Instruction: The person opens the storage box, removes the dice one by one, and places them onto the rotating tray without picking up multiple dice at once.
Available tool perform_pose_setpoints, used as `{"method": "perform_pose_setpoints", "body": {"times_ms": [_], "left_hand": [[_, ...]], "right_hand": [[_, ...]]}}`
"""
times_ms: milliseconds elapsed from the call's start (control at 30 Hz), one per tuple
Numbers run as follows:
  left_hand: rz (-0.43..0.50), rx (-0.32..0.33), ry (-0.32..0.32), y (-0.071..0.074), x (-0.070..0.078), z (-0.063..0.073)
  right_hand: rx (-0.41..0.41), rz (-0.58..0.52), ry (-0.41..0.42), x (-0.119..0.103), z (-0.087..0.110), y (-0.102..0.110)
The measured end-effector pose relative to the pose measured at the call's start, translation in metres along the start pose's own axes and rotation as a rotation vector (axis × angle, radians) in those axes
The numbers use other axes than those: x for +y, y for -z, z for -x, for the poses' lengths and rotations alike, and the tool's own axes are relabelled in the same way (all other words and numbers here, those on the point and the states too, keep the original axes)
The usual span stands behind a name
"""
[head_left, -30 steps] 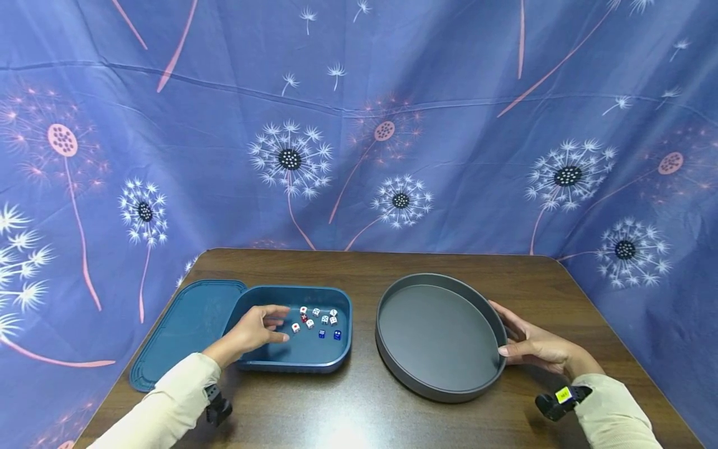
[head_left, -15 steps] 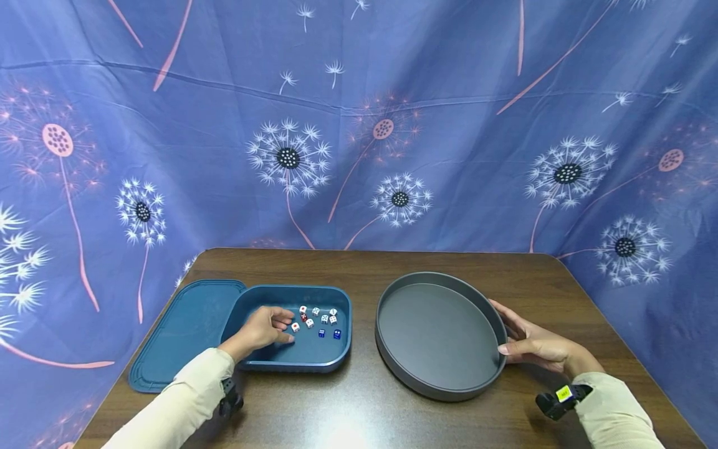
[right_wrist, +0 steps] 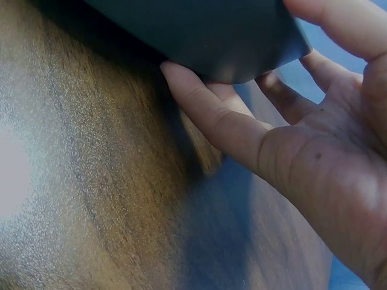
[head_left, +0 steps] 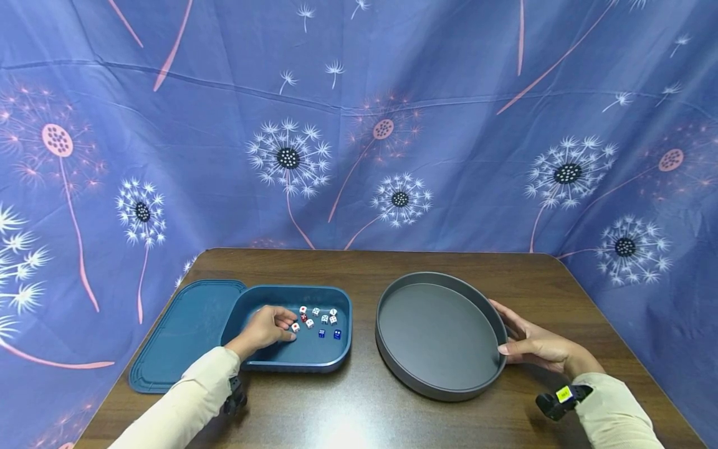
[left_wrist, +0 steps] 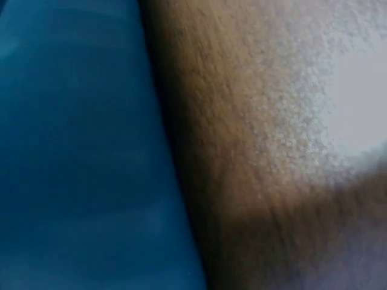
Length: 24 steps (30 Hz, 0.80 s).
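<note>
In the head view, my left hand (head_left: 263, 328) reaches into a blue rectangular tub (head_left: 291, 365). Its thumb and fingers are spread apart on either side of a white die with a red pip (head_left: 295, 327), close to it, with no grip showing. Several more white dice (head_left: 325, 319), a red die (head_left: 304, 318) and blue dice (head_left: 337, 334) lie on the tub floor. My right hand (head_left: 535, 349) grips a round dark grey pan (head_left: 443, 337) at its right side. The thumb is over the rim. Fingers press the outer wall from below, as the right wrist view shows.
A blue lid (head_left: 179, 337) lies left of the tub, partly under its edge. Brown wooden table (head_left: 359, 399) shows between tub and pan. A blue patterned cloth (head_left: 359, 125) hangs behind. The left wrist view shows only the tub's outer wall (left_wrist: 72, 145) and table.
My left hand has moved slightly right inside the tub, nearer to the white die with the red pip. The right hand, the pan and the dice have stayed in place.
</note>
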<state>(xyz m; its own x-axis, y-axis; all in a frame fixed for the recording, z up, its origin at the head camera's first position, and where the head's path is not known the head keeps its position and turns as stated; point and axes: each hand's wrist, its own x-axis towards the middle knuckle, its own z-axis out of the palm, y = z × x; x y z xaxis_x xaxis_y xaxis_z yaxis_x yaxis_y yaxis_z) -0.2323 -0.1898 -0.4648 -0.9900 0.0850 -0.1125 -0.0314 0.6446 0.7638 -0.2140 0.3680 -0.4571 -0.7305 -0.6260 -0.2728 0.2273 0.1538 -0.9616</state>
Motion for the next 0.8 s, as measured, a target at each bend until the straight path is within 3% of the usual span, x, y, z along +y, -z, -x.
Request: {"method": "perform_pose_setpoints", "body": {"times_ms": [467,800], "left_hand": [[-0.060,0.013,-0.083,-0.0025,-0.0044,-0.0026],[-0.070,0.012,-0.077,-0.0030,-0.0037,-0.0032]], "right_hand": [[0.026,0.026,-0.016,-0.0004,0.0007,-0.0002],[0.006,0.003,-0.009,0.0004,0.0007,0.0008]]}}
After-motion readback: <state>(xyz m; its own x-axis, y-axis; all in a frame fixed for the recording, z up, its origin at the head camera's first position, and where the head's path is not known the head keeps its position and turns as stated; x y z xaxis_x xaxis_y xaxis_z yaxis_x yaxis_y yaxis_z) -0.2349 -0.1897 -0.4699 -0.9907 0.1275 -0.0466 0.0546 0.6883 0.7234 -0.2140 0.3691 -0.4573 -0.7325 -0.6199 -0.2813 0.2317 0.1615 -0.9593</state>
